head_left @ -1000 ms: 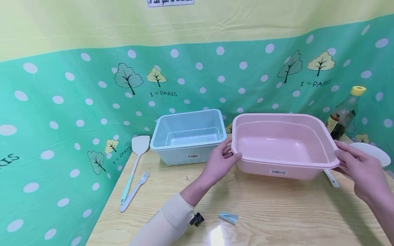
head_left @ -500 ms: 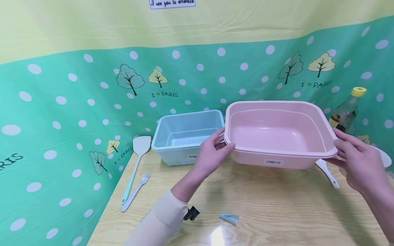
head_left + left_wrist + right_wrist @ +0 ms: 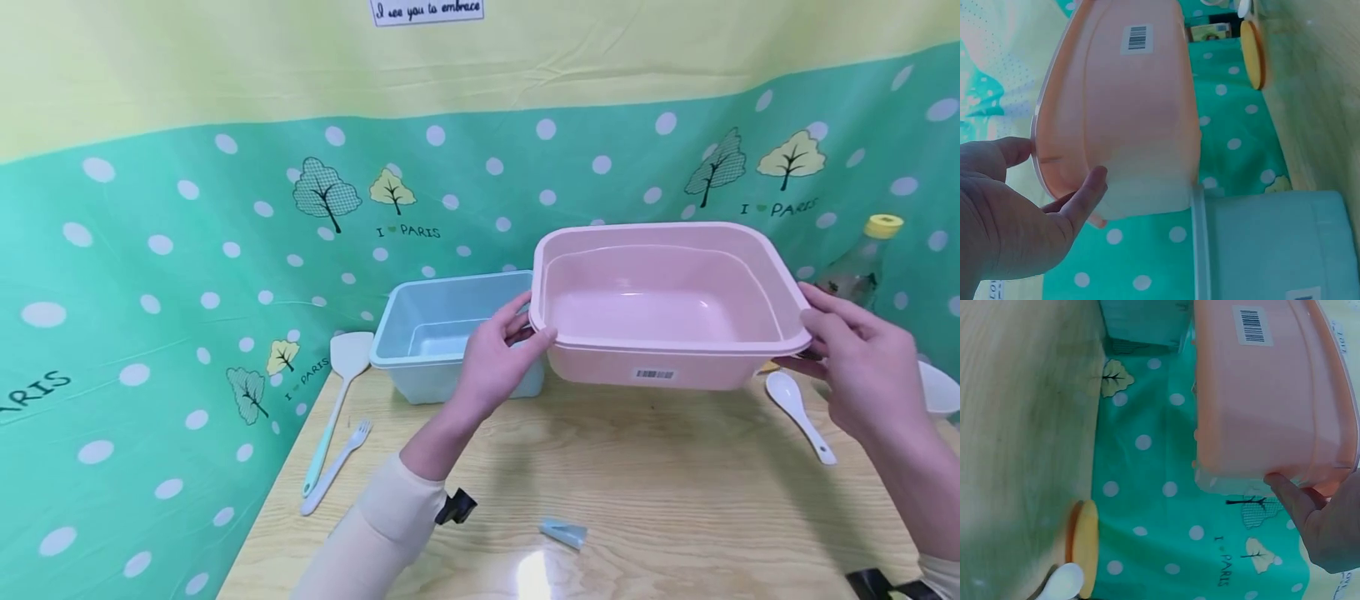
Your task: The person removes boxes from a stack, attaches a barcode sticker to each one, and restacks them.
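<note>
Both hands hold up a pink plastic basin by its two short ends, raised over the table with its opening tilted toward the head camera. The left hand grips the left rim; in the left wrist view its thumb and fingers sit around the basin's edge. My right hand grips the right rim, fingers partly hidden behind it. A barcode label shows on the basin's front. Behind the left hand stands a light blue rectangular basin, its right part overlapped by the pink one.
A white spatula and a pale fork lie at left. At right are a white spoon, a yellow-capped bottle and a white dish. A round yellow object stands behind. A small blue piece lies in front.
Both hands have lifted the pink basin upward and slightly left, so it now overlaps the blue basin. The white spoon has come into full view beneath it.
</note>
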Demonstrator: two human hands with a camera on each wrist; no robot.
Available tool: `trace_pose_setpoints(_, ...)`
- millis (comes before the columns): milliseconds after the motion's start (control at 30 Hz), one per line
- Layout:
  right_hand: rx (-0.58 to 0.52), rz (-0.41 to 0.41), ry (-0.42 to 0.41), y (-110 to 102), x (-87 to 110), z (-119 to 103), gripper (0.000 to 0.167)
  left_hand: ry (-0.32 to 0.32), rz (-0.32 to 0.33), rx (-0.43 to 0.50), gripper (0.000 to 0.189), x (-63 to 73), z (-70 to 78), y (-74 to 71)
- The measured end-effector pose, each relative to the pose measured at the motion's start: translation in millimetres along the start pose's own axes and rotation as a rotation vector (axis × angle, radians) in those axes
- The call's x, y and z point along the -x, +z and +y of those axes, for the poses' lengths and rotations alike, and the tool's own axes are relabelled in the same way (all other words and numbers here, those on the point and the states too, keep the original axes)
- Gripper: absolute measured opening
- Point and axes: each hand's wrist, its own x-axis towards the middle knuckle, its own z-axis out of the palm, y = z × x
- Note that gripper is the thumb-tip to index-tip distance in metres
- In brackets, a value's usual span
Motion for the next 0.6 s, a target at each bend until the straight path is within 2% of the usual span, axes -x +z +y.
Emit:
trace_pose_setpoints(267, -0.005, -0.012, 0.029, 19.2, -5.9, -10.4, 0.053, 0.009, 0.019, -0.009, 0.061, -3.4, 8.4, -17.6)
trace_pose_setpoints(467, -0.105, -0.069, 0.047, 32.4, -12.4, -16.4, 0.051, 0.024, 0.037, -0.019, 0.061, -5.5, 14.0, -33.5)
trace_pose_setpoints(600, -0.07, -0.088, 0.052, 45.4, -17.6, -18.6, 0.055, 0.023, 0.052, -0.04, 0.062, -7.4, 17.3, -44.8)
